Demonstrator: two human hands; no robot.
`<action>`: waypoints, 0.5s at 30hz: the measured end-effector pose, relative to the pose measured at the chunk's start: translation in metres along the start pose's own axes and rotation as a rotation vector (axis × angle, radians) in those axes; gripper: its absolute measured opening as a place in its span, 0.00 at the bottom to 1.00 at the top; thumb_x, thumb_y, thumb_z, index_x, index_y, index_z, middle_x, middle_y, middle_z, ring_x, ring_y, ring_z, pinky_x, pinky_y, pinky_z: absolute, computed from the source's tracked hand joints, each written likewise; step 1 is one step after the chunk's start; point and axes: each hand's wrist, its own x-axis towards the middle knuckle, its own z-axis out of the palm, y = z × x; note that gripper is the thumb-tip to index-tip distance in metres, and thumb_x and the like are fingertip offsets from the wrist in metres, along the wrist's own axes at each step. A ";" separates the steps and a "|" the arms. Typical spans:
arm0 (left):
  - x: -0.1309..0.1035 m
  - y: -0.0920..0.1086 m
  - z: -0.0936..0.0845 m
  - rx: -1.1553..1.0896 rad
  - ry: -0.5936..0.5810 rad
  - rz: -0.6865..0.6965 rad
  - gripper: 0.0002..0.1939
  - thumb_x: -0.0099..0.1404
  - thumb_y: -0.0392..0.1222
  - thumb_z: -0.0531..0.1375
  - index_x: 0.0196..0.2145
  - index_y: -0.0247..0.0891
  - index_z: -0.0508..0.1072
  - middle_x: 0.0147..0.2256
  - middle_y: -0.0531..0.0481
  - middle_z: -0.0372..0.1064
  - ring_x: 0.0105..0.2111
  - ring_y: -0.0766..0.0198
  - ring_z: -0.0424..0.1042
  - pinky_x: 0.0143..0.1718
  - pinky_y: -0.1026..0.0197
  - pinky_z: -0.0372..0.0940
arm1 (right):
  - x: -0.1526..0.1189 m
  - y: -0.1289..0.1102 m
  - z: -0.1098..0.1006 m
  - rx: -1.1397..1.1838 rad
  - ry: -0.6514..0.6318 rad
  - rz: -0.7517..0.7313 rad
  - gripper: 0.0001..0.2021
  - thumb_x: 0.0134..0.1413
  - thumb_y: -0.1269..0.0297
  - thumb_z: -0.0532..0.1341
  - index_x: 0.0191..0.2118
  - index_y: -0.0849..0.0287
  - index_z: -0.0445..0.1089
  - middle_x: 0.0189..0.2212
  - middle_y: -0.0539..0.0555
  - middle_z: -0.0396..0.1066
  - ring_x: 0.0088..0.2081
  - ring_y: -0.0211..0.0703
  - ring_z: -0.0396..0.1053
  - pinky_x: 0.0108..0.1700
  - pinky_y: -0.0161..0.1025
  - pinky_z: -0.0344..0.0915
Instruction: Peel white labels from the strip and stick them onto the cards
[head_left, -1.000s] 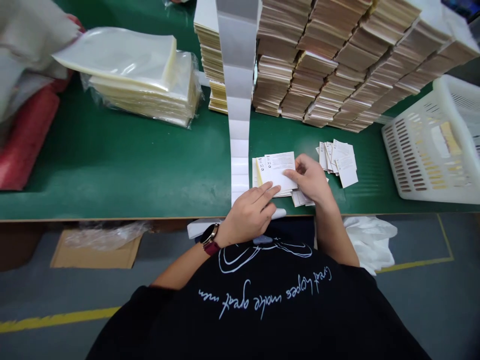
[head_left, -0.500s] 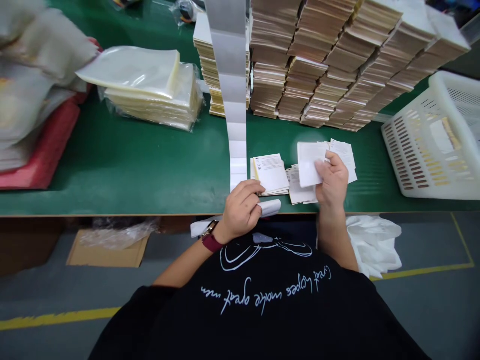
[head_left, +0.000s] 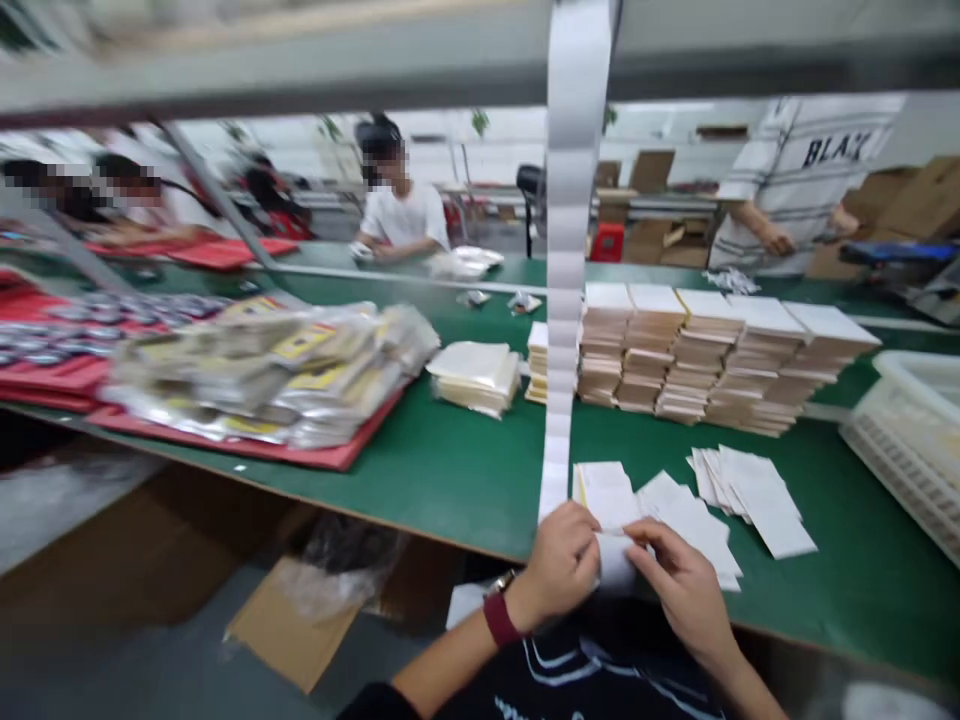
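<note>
At the near edge of the green table (head_left: pixel 450 470) the left hand (head_left: pixel 561 562) and the right hand (head_left: pixel 684 590) meet over a small white label (head_left: pixel 615 562); the fingers of both hands are closed on it, the left from its left side and the right from its right side, and the label sits between them just above the table edge; the left wrist carries a dark red watch band (head_left: pixel 501 618). Just behind the left hand a long strip of white labels (head_left: pixel 564 300) comes down from above and ends at the table; beside it lies a small pile of white cards (head_left: pixel 604 492), and to the right more loose cards (head_left: pixel 754 495) are spread in a fan on the green surface. At the far right edge stands a white plastic basket (head_left: pixel 904 450). Farther back a row of tall card stacks (head_left: pixel 712 355) stands across the table, and left of it a lower stack in clear wrap (head_left: pixel 476 375). On the left, shiny packets (head_left: pixel 277 370) lie heaped on a red sheet (head_left: pixel 315 455); under the table a flat cardboard piece (head_left: pixel 281 625) lies on the floor. In the distance other people sit or stand at other tables; one in a white shirt (head_left: pixel 401 215) sits facing here, and one in a striped shirt (head_left: pixel 810 170) stands at the right.
</note>
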 end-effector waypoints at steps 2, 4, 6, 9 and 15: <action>-0.001 -0.001 -0.004 0.099 0.035 0.002 0.14 0.56 0.33 0.53 0.40 0.37 0.70 0.42 0.41 0.73 0.41 0.58 0.72 0.40 0.54 0.69 | 0.006 0.003 0.005 0.051 -0.009 0.021 0.13 0.51 0.50 0.64 0.34 0.54 0.76 0.30 0.53 0.76 0.33 0.46 0.75 0.37 0.38 0.74; -0.003 0.000 -0.009 0.188 0.026 0.124 0.20 0.54 0.32 0.54 0.46 0.39 0.69 0.46 0.41 0.71 0.43 0.56 0.71 0.41 0.52 0.69 | 0.009 0.008 0.007 0.082 -0.053 0.029 0.14 0.50 0.49 0.64 0.35 0.53 0.76 0.30 0.53 0.77 0.32 0.47 0.76 0.35 0.39 0.74; -0.005 0.002 -0.011 0.214 -0.015 0.217 0.16 0.54 0.32 0.53 0.41 0.40 0.70 0.40 0.44 0.73 0.38 0.57 0.71 0.37 0.54 0.67 | 0.009 0.015 0.006 0.059 -0.082 -0.027 0.13 0.50 0.49 0.63 0.33 0.52 0.76 0.30 0.53 0.77 0.33 0.49 0.76 0.35 0.41 0.75; -0.009 0.005 -0.009 0.149 -0.010 0.178 0.07 0.58 0.34 0.51 0.33 0.40 0.68 0.29 0.46 0.71 0.31 0.60 0.68 0.31 0.56 0.63 | 0.002 0.027 0.003 -0.011 -0.011 -0.218 0.09 0.49 0.52 0.64 0.26 0.50 0.74 0.36 0.56 0.76 0.41 0.56 0.75 0.41 0.48 0.74; -0.005 0.005 -0.004 -0.079 0.128 -0.247 0.25 0.68 0.56 0.47 0.21 0.38 0.63 0.23 0.47 0.64 0.27 0.62 0.63 0.30 0.58 0.58 | -0.003 0.035 -0.006 0.239 0.185 -0.334 0.10 0.52 0.59 0.63 0.42 0.46 0.71 0.53 0.56 0.71 0.48 0.54 0.74 0.49 0.52 0.72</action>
